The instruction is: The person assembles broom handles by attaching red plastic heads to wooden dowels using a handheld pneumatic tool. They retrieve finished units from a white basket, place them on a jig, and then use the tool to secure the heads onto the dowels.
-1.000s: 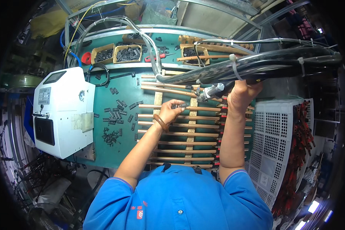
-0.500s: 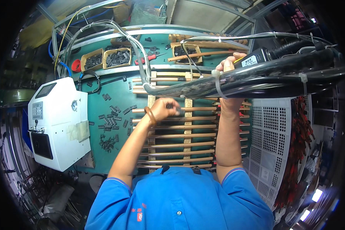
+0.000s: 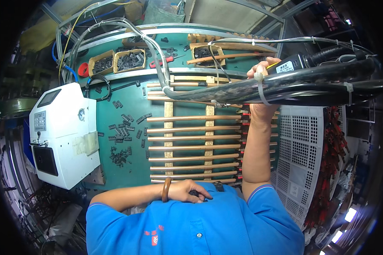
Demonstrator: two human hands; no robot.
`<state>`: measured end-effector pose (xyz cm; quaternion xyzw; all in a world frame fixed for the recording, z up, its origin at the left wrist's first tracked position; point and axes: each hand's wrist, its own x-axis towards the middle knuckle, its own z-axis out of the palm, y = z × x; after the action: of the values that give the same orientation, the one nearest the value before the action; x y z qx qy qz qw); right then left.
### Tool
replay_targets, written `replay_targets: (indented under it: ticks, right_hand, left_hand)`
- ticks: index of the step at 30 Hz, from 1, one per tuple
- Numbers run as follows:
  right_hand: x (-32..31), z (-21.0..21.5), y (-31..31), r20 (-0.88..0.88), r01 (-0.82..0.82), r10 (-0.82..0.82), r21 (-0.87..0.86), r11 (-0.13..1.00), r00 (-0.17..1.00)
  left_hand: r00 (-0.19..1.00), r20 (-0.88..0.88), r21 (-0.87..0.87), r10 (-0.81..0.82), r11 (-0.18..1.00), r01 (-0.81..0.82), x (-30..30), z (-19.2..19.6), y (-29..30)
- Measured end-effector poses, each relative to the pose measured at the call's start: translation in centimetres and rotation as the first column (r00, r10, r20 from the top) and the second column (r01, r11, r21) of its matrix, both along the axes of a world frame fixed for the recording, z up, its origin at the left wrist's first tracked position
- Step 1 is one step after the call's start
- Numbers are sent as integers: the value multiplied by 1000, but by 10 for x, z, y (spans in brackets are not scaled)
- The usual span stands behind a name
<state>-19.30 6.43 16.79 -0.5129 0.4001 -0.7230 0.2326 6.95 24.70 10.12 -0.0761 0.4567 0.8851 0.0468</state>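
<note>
My left hand [image 3: 186,191] is drawn in against the front of my blue shirt. Its fingers curl around small black plastic parts [image 3: 195,193], partly covered by the fingers. Farther off at the right, my right hand [image 3: 259,70] wraps around a black electric screwdriver [image 3: 290,63] with a pale label. A thick black cable bundle [image 3: 310,87] hides part of that hand and the tool's working end. Between the arms, several slim brown wooden bars [image 3: 191,147] lie side by side across two yellowish crosswise strips [image 3: 169,110]. Red and black pieces show at the bars' right ends.
Loose black parts [image 3: 122,129] are scattered on the green table [image 3: 127,100]. Beyond the metal rail stand boxes of black parts [image 3: 130,60] and a red-handled screwdriver [image 3: 164,61]. A white machine [image 3: 66,136] flanks the left side, a white perforated crate [image 3: 297,148] the right.
My left hand has come back from over the bars to my chest, with black parts in its fingers. My right hand and the tool have shifted slightly right along with the cable bundle.
</note>
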Motion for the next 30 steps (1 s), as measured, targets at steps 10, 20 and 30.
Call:
replay_targets:
  ticks: [10, 20, 30]
  right_hand:
    - [26, 34, 4, -37, 63, -62, 23, 998, 997]
    - [33, 29, 4, 40, -5, 3, 42, 999, 999]
    - [36, -10, -14, -4, 144, -144, 15, 989, 990]
  left_hand:
    - [1000, -3, -424, -18, 906, 15, 19, 17, 3]
    - [635, -292, -929, 715, -55, -366, -31, -50, -148]
    - [575, -260, -960, 776, -141, -243, -72, -124, -181]
